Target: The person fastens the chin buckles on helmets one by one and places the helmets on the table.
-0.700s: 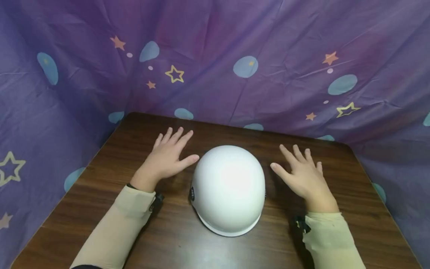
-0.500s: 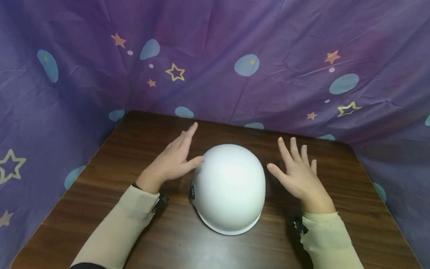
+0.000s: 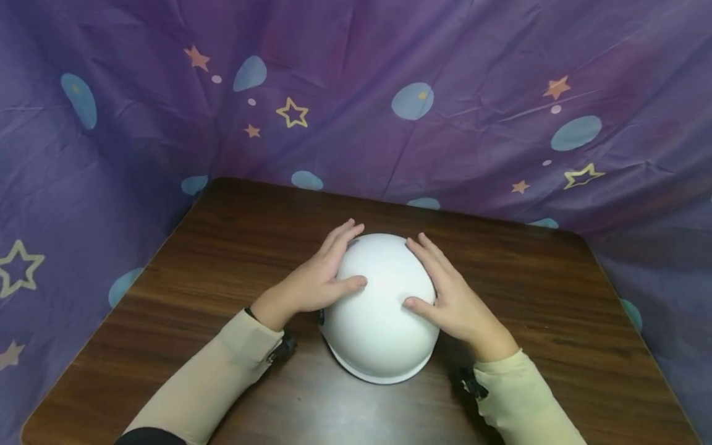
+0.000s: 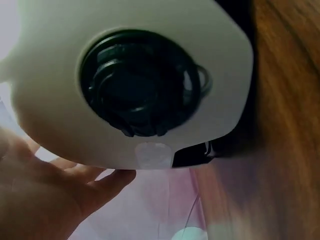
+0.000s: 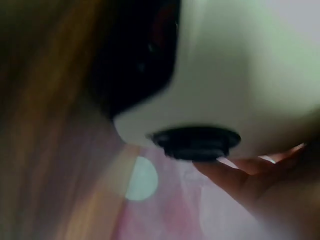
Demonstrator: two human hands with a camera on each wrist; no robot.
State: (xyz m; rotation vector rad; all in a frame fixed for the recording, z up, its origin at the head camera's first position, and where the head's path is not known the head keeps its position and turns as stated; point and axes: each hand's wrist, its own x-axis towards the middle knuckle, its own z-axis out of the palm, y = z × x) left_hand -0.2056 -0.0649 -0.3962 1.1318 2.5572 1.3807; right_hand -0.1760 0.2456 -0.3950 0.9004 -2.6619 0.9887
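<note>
A smooth white helmet (image 3: 384,334) sits dome up on the brown wooden table, between both hands. My left hand (image 3: 314,278) lies along its far left side, fingers extended toward the back and thumb over the dome. On the right side, my right hand (image 3: 458,296) rests in the same way, its thumb on the dome and its fingers along the far edge. In the left wrist view a round black fitting (image 4: 140,82) shows on the helmet's side. A similar black fitting (image 5: 197,142) appears in the right wrist view, with fingers (image 5: 225,175) just beyond it.
The wooden table (image 3: 233,222) has rounded back corners. Behind it and at its sides hangs a purple cloth (image 3: 356,93) printed with stars and pale blue ovals. Dark straps with small devices (image 3: 283,346) sit at both wrists.
Both hands have moved inward from beside the helmet and now touch its dome on either side. The helmet remains in about the same place.
</note>
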